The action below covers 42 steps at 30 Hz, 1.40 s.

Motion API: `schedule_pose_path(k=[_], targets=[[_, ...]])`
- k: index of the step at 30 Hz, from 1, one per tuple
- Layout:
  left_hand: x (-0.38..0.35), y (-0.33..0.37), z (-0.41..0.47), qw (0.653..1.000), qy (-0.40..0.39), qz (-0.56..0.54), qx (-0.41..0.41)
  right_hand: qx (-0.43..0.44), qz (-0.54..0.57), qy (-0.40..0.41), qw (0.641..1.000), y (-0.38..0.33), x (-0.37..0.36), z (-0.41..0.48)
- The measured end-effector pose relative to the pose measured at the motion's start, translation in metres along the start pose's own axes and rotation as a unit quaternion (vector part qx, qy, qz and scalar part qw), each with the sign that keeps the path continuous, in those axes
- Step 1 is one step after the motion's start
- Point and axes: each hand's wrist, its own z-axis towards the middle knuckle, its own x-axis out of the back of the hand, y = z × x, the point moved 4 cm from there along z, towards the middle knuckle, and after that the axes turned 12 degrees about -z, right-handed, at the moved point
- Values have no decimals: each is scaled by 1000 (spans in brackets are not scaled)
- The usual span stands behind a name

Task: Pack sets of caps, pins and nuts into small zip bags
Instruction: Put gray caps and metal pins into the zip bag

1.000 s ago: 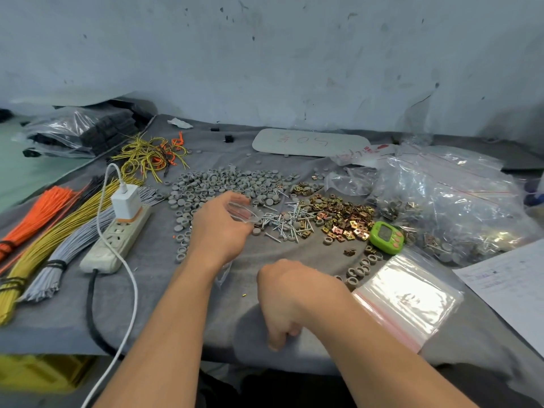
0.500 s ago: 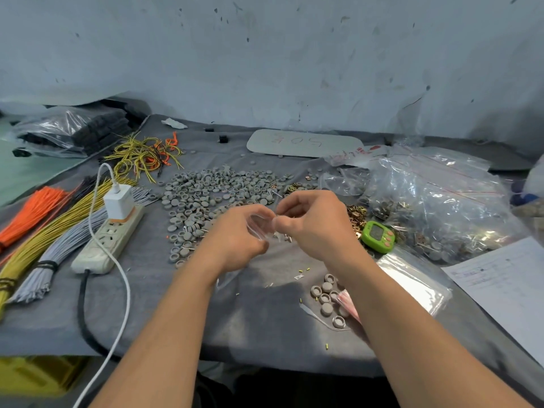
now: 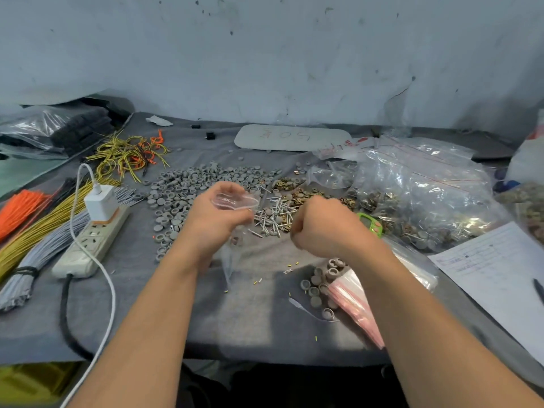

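Zip bag (image 3: 235,201) in left hand (image 3: 213,223)

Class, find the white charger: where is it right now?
In the head view the white charger is left of centre, plugged into the power strip, between the grey wire bundle and the pile of grey caps.

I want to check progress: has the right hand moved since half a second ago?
Yes. The right hand drew rightward away from the zip bag, now partly covering the green counter.
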Motion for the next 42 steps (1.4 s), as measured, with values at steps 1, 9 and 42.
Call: schedule_pose_path(k=[1,9,42], targets=[[0,1,1,1000,4,-30,5,17,-62,-49,997,0,-7,-4],[-6,0,6,991,-2,-130,23,82,-132,-114,981,-13,-29,-31],[-59,4,-22,966,-205,142,-68,103,47,-3,994,-26,16,-19]])
